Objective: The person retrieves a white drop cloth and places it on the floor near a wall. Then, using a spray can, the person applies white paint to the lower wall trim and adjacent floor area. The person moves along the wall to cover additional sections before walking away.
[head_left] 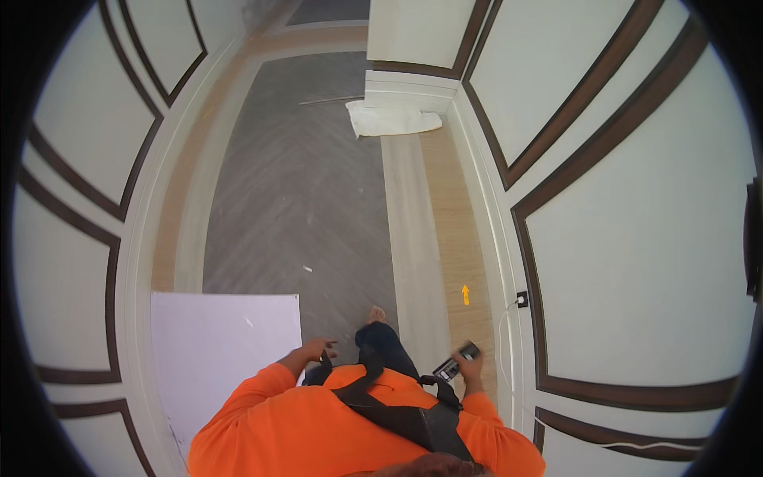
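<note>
My right hand (471, 367) is closed around a dark, roughly cylindrical object with a pale label (451, 367), held tilted beside my right hip. Its exact kind is too small to make out. In front of my waist on the left, my left hand (319, 348) has some fingers stretched out and holds nothing that I can see. It is close to a black strap (323, 367) of the harness over my orange top. A large white sheet (226, 342) lies on the floor just beyond my left arm.
Dark floor (302, 183) runs ahead between panelled walls, edged by pale wooden strips (455, 207). A crumpled white sheet (393, 119) lies at the far wall corner. On the right, a white cord (502, 334) hangs from a black wall socket (522, 300). My bare foot (377, 315) is forward.
</note>
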`<state>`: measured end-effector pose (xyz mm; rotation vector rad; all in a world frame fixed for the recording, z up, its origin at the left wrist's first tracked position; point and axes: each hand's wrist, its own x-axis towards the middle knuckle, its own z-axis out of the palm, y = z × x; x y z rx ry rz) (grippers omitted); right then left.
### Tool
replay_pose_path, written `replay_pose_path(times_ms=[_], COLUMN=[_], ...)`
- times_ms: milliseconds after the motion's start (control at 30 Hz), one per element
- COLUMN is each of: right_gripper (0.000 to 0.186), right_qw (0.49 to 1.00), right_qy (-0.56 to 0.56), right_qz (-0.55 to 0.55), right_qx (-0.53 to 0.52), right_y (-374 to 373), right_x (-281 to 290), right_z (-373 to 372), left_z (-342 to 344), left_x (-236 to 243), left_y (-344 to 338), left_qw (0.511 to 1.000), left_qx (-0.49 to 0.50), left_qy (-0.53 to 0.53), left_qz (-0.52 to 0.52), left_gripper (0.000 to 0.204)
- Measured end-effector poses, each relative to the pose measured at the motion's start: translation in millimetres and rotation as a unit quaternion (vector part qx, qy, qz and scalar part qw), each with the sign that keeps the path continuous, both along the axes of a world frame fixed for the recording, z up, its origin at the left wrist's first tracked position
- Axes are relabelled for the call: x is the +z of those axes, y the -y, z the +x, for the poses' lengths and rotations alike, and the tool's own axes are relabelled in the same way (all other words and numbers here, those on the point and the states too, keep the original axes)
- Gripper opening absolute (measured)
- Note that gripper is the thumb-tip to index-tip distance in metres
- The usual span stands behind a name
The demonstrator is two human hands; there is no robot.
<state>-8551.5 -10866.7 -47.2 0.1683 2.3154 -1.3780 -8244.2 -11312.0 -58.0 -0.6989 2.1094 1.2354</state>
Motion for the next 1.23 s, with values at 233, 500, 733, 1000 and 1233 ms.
replay_pose_path(times_ms=[233,500,733,1000,1233], right_gripper=[0.099,0.089,0.085,0.114,0.108], right_qw=[0.974,0.983,0.991,0.974,0.962], right_qy=[-0.029,-0.148,-0.07,-0.09,-0.075], right_qz=[0.005,-0.055,-0.096,-0.196,-0.263], right_qx=[0.224,0.094,0.068,0.071,-0.019], right_y=[254,459,584,738,840], right_x=[118,158,191,127,104], right_z=[-255,-435,-547,-792,-914], left_z=[-241,-465,-597,-781,-863], left_x=[26,-1,44,64,55], left_y=[92,272,390,514,579], left_qw=[0.958,0.942,0.931,0.926,0.9], left_qx=[-0.264,-0.306,-0.289,-0.094,-0.106], left_qy=[0.043,-0.01,0.083,0.116,0.224], left_qz=[0.105,0.135,0.208,0.348,0.359], left_gripper=[0.065,0.058,0.05,0.035,0.038])
